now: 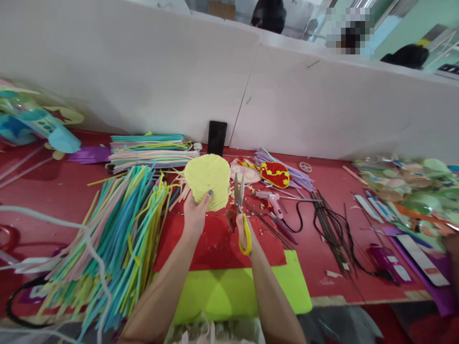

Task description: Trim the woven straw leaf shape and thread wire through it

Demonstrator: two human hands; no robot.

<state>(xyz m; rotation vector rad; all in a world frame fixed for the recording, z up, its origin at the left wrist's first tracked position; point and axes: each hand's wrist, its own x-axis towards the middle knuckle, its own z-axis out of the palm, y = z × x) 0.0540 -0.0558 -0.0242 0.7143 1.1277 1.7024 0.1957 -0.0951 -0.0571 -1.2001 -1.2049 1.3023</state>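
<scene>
Head view: left hand (pixel 195 210) pinches pale-yellow ribbed rounded panel (pixel 208 177) above red tabletop (pixel 333 186); right hand (pixel 243 227) grips yellow-handled metal scissors (pixel 239 203) at panel's four o'clock. Face looks covered; trimming maybe unfinished.

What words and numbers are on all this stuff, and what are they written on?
None can be read for sure.
Purple box: pale patches, too blurred to read.
Long white strip: reddish marks near one end, too small to read.
Small round reel: too small to tell.
Pale yellow piece and scissors: no writing that I can see.
</scene>
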